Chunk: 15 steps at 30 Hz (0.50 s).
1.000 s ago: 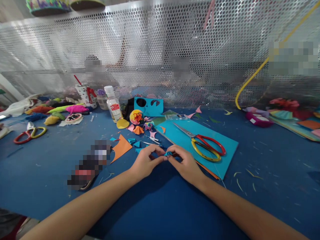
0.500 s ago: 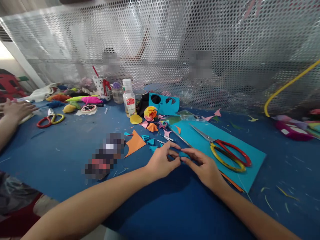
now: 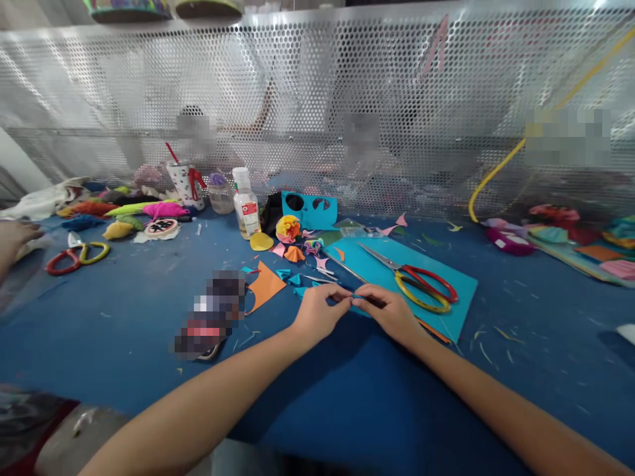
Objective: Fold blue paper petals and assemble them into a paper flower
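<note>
Between my fingertips, just above the blue table, is a small folded piece of blue paper [image 3: 356,297], mostly covered by the fingers. My left hand [image 3: 320,312] pinches it from the left with thumb and forefinger. From the right, my right hand [image 3: 389,314] grips it too, its thumb close to the left one. Several small folded blue papers [image 3: 294,279] lie just beyond my left hand, beside a cut orange sheet [image 3: 270,285]. Right of my right hand, large scissors [image 3: 395,267] with red and yellow handles rest on a blue sheet [image 3: 459,281].
A pixelated phone-like object [image 3: 211,317] lies left of my forearm. Behind stand a bottle [image 3: 247,210], a cup [image 3: 184,185], and a paper flower [image 3: 288,229]. Other scissors [image 3: 79,254] lie left, near another person's hand [image 3: 17,237]. A perforated metal panel [image 3: 307,86] closes off the back.
The camera view has swung right, showing more paper pieces on the far right. My fingers have closed tighter round the blue paper, so less of it shows.
</note>
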Each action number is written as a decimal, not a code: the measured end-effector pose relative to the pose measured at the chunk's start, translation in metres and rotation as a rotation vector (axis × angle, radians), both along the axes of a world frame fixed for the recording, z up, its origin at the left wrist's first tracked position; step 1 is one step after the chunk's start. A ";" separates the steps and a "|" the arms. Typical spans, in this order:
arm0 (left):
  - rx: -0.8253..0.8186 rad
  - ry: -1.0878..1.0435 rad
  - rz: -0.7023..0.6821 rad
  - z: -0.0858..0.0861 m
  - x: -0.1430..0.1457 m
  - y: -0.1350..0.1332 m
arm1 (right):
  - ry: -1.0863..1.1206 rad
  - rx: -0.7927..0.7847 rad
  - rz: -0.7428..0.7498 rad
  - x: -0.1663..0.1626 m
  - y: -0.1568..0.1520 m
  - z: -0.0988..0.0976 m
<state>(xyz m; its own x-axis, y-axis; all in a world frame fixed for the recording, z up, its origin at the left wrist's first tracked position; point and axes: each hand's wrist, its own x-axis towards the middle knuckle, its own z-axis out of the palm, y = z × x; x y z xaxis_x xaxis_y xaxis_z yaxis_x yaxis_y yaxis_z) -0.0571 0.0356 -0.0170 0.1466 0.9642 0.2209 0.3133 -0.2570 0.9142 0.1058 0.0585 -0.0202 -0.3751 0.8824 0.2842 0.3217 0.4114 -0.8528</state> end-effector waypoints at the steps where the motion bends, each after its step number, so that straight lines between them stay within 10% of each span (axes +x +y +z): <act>1: 0.007 0.013 -0.011 0.001 0.001 -0.001 | 0.006 -0.019 -0.006 0.001 -0.001 -0.001; 15: 0.127 0.500 0.180 0.057 -0.042 0.023 | 0.128 -0.110 -0.023 0.021 -0.011 -0.001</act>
